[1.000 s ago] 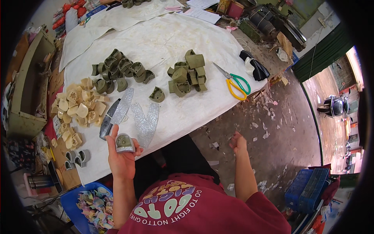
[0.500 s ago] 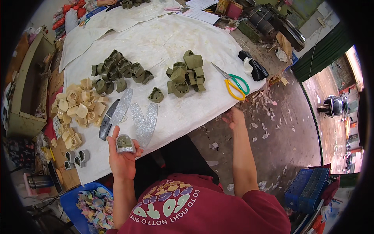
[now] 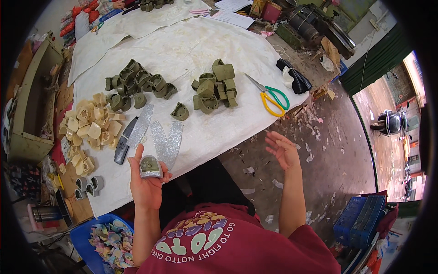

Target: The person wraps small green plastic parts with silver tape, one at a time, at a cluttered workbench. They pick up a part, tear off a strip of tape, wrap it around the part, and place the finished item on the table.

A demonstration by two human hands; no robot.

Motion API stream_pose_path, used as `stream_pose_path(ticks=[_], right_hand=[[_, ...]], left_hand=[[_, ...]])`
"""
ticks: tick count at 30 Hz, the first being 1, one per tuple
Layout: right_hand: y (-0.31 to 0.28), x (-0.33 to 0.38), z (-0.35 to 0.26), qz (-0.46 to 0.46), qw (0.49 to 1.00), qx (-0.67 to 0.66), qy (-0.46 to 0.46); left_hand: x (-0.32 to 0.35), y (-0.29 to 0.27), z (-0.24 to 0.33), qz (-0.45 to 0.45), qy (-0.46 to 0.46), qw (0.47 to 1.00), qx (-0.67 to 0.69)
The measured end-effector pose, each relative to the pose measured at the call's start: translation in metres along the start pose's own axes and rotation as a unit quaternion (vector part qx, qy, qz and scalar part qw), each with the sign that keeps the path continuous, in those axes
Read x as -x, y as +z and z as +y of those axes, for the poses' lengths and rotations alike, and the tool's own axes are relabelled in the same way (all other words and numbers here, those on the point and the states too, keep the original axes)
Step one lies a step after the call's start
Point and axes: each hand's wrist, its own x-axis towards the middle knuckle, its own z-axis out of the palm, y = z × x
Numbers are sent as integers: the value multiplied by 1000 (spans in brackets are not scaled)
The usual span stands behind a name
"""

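Left hand [image 3: 147,189] has its grip pinching the olive, silver-banded cup [image 3: 150,167], lower left of centre in the frame, hollow side up, probably so the inside's easy to see. Right hand's [image 3: 284,150] empty, grip loosely spread, right of centre off the counter's [image 3: 237,45] edge. Glittery strips [image 3: 174,141] lie just past the cup, handy I guess.

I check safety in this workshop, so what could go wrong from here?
The scissors lie near the edge of the cloth-covered table: the right hand might knock them off. The cup-shaped piece is held by the left hand alone, so it could slip. Scraps litter the floor beside the table; someone could perhaps lose their footing.
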Motion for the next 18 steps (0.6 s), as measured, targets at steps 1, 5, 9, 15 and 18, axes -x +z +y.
stream_pose_path(ticks=[1,5,9,15,18], right_hand=[[-4,-1,1,23,1000,1,-4],[-13,-13,-3,25,997,-73,-21],[-10,-73,10,61,982,-166,-70],[9,-106,40,219,945,134,-201],[-31,-97,102,183,844,498,-71]], left_hand=[[0,-1,0,-7,-2,1000,-4],[1,-4,0,9,1,1000,0],[0,-2,-1,13,-10,1000,7],[-4,-10,-3,26,-9,1000,8],[-2,0,-1,6,-29,999,16]])
